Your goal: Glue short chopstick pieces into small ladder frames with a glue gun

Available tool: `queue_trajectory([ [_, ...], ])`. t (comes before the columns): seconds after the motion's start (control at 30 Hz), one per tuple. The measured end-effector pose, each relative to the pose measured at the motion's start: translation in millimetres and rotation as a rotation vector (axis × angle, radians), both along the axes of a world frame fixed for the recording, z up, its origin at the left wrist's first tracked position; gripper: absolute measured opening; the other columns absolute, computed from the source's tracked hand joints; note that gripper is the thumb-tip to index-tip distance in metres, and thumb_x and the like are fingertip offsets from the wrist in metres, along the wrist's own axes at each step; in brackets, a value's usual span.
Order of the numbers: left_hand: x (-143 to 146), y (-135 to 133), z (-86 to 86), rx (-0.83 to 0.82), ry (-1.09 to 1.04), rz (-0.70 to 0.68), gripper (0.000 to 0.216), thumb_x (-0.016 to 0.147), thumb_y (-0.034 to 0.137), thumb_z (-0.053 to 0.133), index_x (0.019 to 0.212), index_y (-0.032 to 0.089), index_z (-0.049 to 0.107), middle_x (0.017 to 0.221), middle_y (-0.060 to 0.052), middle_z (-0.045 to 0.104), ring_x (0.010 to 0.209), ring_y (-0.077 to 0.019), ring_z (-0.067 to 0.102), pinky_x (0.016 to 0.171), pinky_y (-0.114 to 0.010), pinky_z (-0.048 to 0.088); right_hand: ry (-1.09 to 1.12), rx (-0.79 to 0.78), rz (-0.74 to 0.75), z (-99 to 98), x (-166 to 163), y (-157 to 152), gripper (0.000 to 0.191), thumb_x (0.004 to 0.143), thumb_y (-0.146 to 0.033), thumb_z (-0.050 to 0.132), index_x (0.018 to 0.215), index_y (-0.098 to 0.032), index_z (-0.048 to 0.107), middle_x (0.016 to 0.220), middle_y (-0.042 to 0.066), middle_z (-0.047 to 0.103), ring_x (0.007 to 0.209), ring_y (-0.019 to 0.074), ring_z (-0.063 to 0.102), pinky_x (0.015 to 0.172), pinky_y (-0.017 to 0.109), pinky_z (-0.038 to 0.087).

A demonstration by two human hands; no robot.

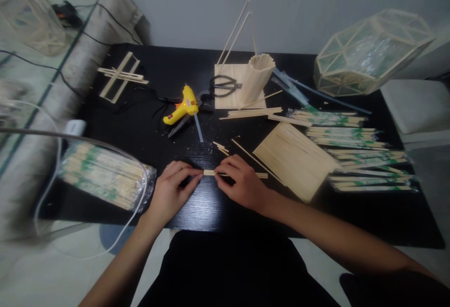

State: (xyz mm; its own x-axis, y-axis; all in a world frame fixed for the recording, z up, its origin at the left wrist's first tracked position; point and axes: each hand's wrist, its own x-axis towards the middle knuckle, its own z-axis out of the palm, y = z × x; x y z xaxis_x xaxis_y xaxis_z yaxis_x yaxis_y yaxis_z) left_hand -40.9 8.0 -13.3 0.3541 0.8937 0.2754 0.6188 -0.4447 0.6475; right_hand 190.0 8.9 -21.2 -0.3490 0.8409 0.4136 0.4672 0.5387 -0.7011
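Thin wooden sticks (208, 172) lie side by side just over the black table, running left to right between my hands. My left hand (175, 184) pinches their left end between thumb and fingers. Farther along the same sticks, my right hand (242, 181) is closed on them, and their right ends (262, 175) show beyond it. A few short stick pieces (221, 147) lie just past my right fingers. One long loose stick (258, 161) slants behind that hand. To the right is a flat panel of joined sticks (297, 161).
A yellow glue gun (188, 102) lies beyond my hands, near black-handled scissors (224, 86). A stick-built cylinder (258, 79) stands farther back. Wrapped stick packs lie left (101, 173) and right (346, 133). A white cable (140, 194) loops at left; a faceted frame (372, 54) stands back right.
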Motion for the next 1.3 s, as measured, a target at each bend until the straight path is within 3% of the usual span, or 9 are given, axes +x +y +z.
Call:
queue_trajectory([
  [0.3, 1.5, 0.1, 0.8, -0.003, 0.008, -0.006, 0.007, 0.099, 0.025, 0.069, 0.096, 0.024, 0.076, 0.086, 0.000, 0.071, 0.081, -0.0177, 0.065, 0.082, -0.037, 0.049, 0.003, -0.056, -0.008, -1.6, -0.2, -0.1, 0.012, 0.096, -0.011, 0.063, 0.093, -0.021, 0.070, 0.091, 0.005, 0.068, 0.090, 0.0202, 0.065, 0.083, 0.036, 0.058],
  [0.6, -0.4, -1.0, -0.2, -0.035, -0.006, -0.004, 0.005, 0.097, 0.022, 0.070, 0.097, 0.023, 0.075, 0.090, -0.001, 0.072, 0.086, -0.0184, 0.067, 0.083, -0.036, 0.050, 0.021, -0.010, -0.006, -2.7, -0.7, 0.8, 0.012, 0.094, -0.008, 0.064, 0.092, -0.019, 0.069, 0.089, 0.006, 0.068, 0.088, 0.0199, 0.065, 0.083, 0.035, 0.057],
  [0.83, -0.4, 1.8, 4.5, -0.107, -0.048, 0.083, 0.009, 0.100, 0.023, 0.064, 0.101, 0.022, 0.072, 0.094, -0.003, 0.071, 0.087, -0.0173, 0.067, 0.079, -0.031, 0.053, 0.015, -0.048, 0.001, -3.7, -0.4, 1.4, 0.014, 0.094, -0.009, 0.063, 0.091, -0.021, 0.069, 0.090, 0.005, 0.069, 0.089, 0.0200, 0.065, 0.083, 0.036, 0.058],
  [1.03, 0.2, 21.4, 22.6, -0.065, 0.009, 0.058, 0.009, 0.097, 0.021, 0.062, 0.099, 0.021, 0.071, 0.092, -0.002, 0.071, 0.086, -0.0178, 0.068, 0.078, -0.031, 0.054, 0.034, -0.039, 0.011, -4.2, 0.3, 1.7, 0.013, 0.093, -0.008, 0.063, 0.092, -0.019, 0.070, 0.090, 0.006, 0.069, 0.089, 0.0204, 0.065, 0.084, 0.037, 0.057],
  [1.13, 2.8, 38.8, 35.8, 0.088, -0.013, 0.192, 0.009, 0.096, 0.019, 0.061, 0.100, 0.021, 0.069, 0.094, -0.003, 0.071, 0.088, -0.0192, 0.067, 0.081, -0.033, 0.053, 0.034, -0.053, 0.009, -3.7, 0.3, 2.1, 0.013, 0.093, -0.008, 0.064, 0.091, -0.020, 0.070, 0.091, 0.006, 0.070, 0.089, 0.0205, 0.065, 0.083, 0.036, 0.057],
  [1.2, 4.9, 56.5, 41.7, 0.187, -0.033, 0.311, 0.014, 0.092, 0.018, 0.062, 0.104, 0.021, 0.068, 0.102, -0.005, 0.070, 0.099, -0.0232, 0.067, 0.091, -0.038, 0.053, 0.046, -0.038, 0.014, -3.5, 0.2, 2.6, 0.012, 0.093, -0.009, 0.064, 0.091, -0.019, 0.070, 0.091, 0.006, 0.070, 0.088, 0.0200, 0.065, 0.084, 0.036, 0.057],
  [1.3, 6.8, 90.3, 42.6, 0.164, 0.019, 0.380, 0.031, 0.082, 0.012, 0.063, 0.111, 0.022, 0.067, 0.117, -0.009, 0.067, 0.113, -0.0292, 0.063, 0.100, -0.045, 0.051, 0.060, -0.027, 0.024, -3.3, 0.1, 3.2, 0.011, 0.093, -0.009, 0.064, 0.091, -0.018, 0.070, 0.089, 0.005, 0.070, 0.087, 0.0194, 0.065, 0.085, 0.036, 0.057],
])
